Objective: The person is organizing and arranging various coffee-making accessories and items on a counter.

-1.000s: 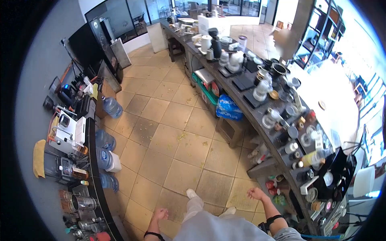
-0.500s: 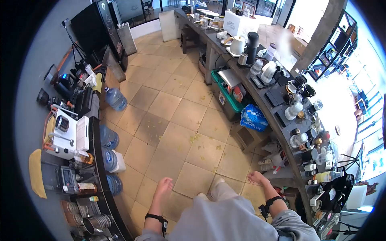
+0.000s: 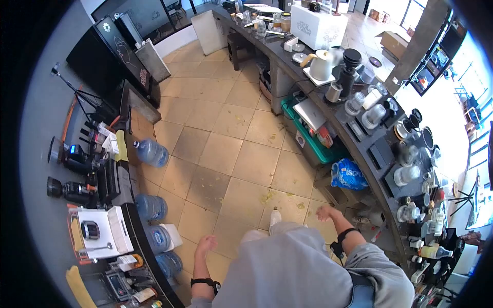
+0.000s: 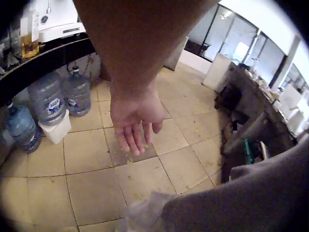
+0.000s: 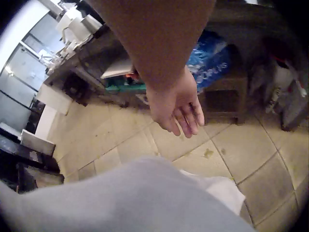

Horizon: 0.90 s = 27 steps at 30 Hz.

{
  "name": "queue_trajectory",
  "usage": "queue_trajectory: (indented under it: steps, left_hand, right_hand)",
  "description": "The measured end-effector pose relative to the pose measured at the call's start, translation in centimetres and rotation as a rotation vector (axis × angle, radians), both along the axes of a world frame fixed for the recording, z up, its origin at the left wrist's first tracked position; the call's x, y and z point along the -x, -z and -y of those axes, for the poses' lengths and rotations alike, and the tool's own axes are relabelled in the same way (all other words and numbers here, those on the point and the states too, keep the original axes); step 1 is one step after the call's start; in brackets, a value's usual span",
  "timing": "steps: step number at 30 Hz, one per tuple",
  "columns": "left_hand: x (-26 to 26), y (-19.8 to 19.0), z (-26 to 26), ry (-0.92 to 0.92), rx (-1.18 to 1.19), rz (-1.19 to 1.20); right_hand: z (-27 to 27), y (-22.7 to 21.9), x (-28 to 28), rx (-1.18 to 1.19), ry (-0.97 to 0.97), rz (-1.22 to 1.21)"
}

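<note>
My left hand [image 3: 206, 243] hangs low over the tiled floor, with relaxed fingers and nothing in them. In the left wrist view those fingers [image 4: 131, 137] point downward. To its left stand large blue water bottles [image 3: 151, 207] along the left counter. My right hand [image 3: 326, 212] hangs at the other side of the body, also holding nothing, its fingers [image 5: 189, 119] loose in the right wrist view. Nearest to it are a blue plastic bag [image 3: 349, 174] on a stool and the right-hand counter [image 3: 354, 146].
The tiled floor [image 3: 221, 146] runs between two counters. A white kettle [image 3: 321, 66], a black coffee grinder [image 3: 349, 69] and glass servers [image 3: 373, 116] crowd the right counter, with a green bin [image 3: 308, 141] below. On the left stand a white machine [image 3: 105, 231] and a tripod [image 3: 82, 92].
The body has moved forward along the aisle, so the kettle, grinder and blue bag appear nearer. Both hands have swung a little and remain without anything in them.
</note>
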<state>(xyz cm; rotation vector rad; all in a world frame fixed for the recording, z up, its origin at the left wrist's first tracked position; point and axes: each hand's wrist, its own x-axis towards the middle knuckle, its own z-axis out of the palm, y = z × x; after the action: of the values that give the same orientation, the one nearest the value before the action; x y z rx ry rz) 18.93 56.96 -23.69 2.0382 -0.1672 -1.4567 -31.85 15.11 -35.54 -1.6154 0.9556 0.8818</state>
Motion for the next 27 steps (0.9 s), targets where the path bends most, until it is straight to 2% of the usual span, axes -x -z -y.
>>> queue_trajectory:
  steps: [1,2,4,5,7,9,10,12,13,15,16,18,20,21,22,23,24,26,27]
  left_hand:
    - [-0.9,0.2,-0.3,0.0,-0.008,-0.005]
    - [-2.0,0.9,-0.6,0.014,-0.034,0.027]
    - [-3.1,1.3,-0.6,0.034,-0.061,0.046]
    - [-3.6,0.8,-0.4,-0.032,-0.097,-0.055]
    - [-5.6,1.1,0.8,-0.085,-0.129,-0.159]
    - [-8.5,2.2,1.8,-0.142,-0.207,-0.372]
    - [-10.2,3.0,2.7,-0.132,-0.207,-0.376]
    - [-14.2,4.9,5.5,-0.109,-0.223,-0.328]
    - [-16.2,5.3,7.8,-0.102,-0.209,-0.339]
    - [-20.1,5.3,12.9,-0.133,-0.182,-0.26]
    - [-23.2,7.4,15.5,-0.128,-0.163,-0.272]
    - [-29.4,12.4,19.2,0.21,-0.042,-0.184]
    - [-35.7,13.7,25.6,-0.085,0.156,-0.556]
    - [-37.6,11.7,29.5,0.038,0.107,-0.289]
    - [-39.1,9.1,34.2,0.164,0.062,-0.018]
    - [-41.4,8.4,38.1,0.136,0.082,-0.023]
    - [-43.6,8.0,41.7,0.108,0.102,-0.025]
    - [-45.9,3.3,49.4,0.141,0.191,0.037]
    - [-47.1,2.8,52.7,0.152,0.188,0.037]
  right_hand:
    - [2.4,-1.3,-2.8,0.172,-0.186,0.103]
    - [5.0,-3.0,-6.0,0.243,-0.166,0.116]
    - [9.7,-7.2,-12.5,0.331,-0.117,0.216]
    - [11.5,-9.7,-15.5,0.35,-0.087,0.308]
    - [13.8,-13.6,-20.8,0.279,0.219,0.374]
    - [16.4,-15.2,-24.7,0.279,0.239,0.423]
    - [17.6,-15.6,-26.5,0.273,0.25,0.478]
    - [19.5,-15.3,-29.0,0.283,0.259,0.439]
    - [20.8,-15.2,-30.0,0.293,0.255,0.402]
    - [23.6,-13.9,-31.3,0.317,0.047,0.213]
    - [24.7,-14.3,-32.2,0.287,0.085,0.109]
    - [26.7,-14.5,-33.0,0.252,0.122,-0.015]
    - [29.3,-13.4,-33.9,0.159,0.165,-0.047]
    - [30.0,-13.0,-34.3,0.148,0.181,-0.052]
    - [30.6,-12.6,-34.8,0.151,0.379,-0.011]
    - [31.3,-12.4,-36.0,0.155,0.578,0.031]
    - [31.2,-14.2,-38.1,0.23,0.627,0.014]
    - [31.9,-14.2,-40.6,0.195,0.632,0.033]
    - [32.4,-14.0,-41.5,0.168,0.618,0.049]
